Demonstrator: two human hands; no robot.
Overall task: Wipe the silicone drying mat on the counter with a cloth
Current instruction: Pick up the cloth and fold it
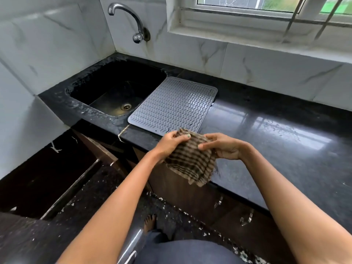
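A grey ribbed silicone drying mat (174, 105) lies flat on the black counter (266, 126), right beside the sink. Just in front of the mat's near edge, above the counter's front edge, I hold a folded brown-and-beige checked cloth (190, 161) in both hands. My left hand (170, 143) grips its upper left part, thumb on top. My right hand (222, 146) pinches its upper right part. The cloth hangs down from my fingers and does not touch the mat.
A black sink (116, 88) with a drain is set in the counter left of the mat, under a wall tap (131, 20). Marble-look tiles and a window ledge (247, 37) rise behind. Dark cabinets and a speckled floor lie below.
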